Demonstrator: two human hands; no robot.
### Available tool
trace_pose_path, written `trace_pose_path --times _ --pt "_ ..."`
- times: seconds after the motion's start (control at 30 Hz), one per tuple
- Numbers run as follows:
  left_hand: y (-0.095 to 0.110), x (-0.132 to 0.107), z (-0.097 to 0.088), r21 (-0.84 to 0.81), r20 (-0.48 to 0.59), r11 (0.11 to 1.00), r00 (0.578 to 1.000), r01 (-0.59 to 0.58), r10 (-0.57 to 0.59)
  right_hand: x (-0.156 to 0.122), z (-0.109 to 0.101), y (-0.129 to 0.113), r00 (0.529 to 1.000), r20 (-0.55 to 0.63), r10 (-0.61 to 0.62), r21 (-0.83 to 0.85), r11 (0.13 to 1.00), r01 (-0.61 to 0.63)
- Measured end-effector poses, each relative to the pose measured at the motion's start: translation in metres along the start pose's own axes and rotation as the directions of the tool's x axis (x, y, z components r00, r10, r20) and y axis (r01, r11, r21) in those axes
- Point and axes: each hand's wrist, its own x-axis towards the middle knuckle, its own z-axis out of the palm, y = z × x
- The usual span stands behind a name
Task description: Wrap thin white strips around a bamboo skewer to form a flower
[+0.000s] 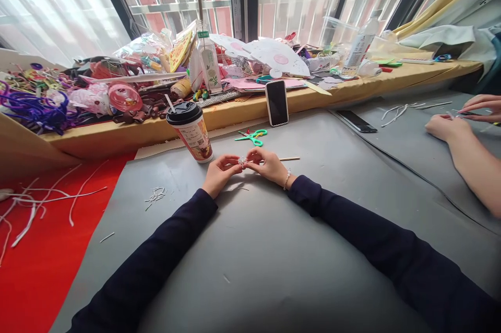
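Note:
Between the fingertips of both hands is a small white piece with short spikes, like a little flower or snowflake. My left hand pinches it from the left. My right hand, with a bracelet at the wrist, pinches it from the right. A thin pale stick shows beyond the right hand; I cannot tell whether it is held. Just past the hands lie scissors with green handles. Short white clippings form a small pile on the grey table, left of my left hand.
A paper coffee cup stands close behind my left hand. One phone leans on the ledge, another phone lies flat. White strips lie on a red sheet. At the right, a co-worker's hands hold something thin. Craft supplies crowd the sill.

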Motion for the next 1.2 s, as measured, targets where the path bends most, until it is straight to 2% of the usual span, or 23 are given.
trace_pose_path --times 0.13,0.33,0.5,0.63,0.73,0.93,1.07,1.2 --pt "-0.001 0.001 0.000 0.014 -0.016 1.000 1.000 -0.023 0.023 0.001 0.000 0.003 0.997 -0.072 -0.041 -0.149 0.988 0.030" --pt "-0.001 0.002 0.000 0.032 -0.020 0.999 0.999 -0.038 0.039 -0.001 0.000 0.001 0.986 -0.094 -0.136 -0.263 0.959 0.107" --pt "-0.004 -0.001 0.002 0.133 -0.066 0.977 0.982 -0.167 0.176 -0.003 0.001 -0.002 0.975 -0.103 -0.199 -0.334 0.930 0.155" --pt "-0.006 -0.003 -0.001 0.365 -0.041 0.885 0.945 -0.289 0.325 -0.005 0.002 -0.002 0.970 -0.098 -0.223 -0.369 0.913 0.172" --pt "-0.006 -0.002 -0.004 0.468 -0.023 0.812 0.914 -0.349 0.405 -0.006 0.002 -0.002 0.966 -0.077 -0.248 -0.389 0.899 0.200" --pt "-0.004 -0.004 -0.004 0.510 0.026 0.771 0.903 -0.381 0.429 -0.006 0.001 -0.002 0.960 -0.061 -0.275 -0.404 0.886 0.228" --pt "-0.001 -0.008 -0.003 0.579 0.052 0.709 0.887 -0.401 0.459 -0.005 0.000 -0.003 0.953 -0.046 -0.299 -0.412 0.875 0.254" --pt "0.000 -0.008 -0.007 0.630 0.156 0.624 0.863 -0.462 0.481 -0.004 -0.004 -0.003 0.937 0.024 -0.348 -0.421 0.847 0.325"
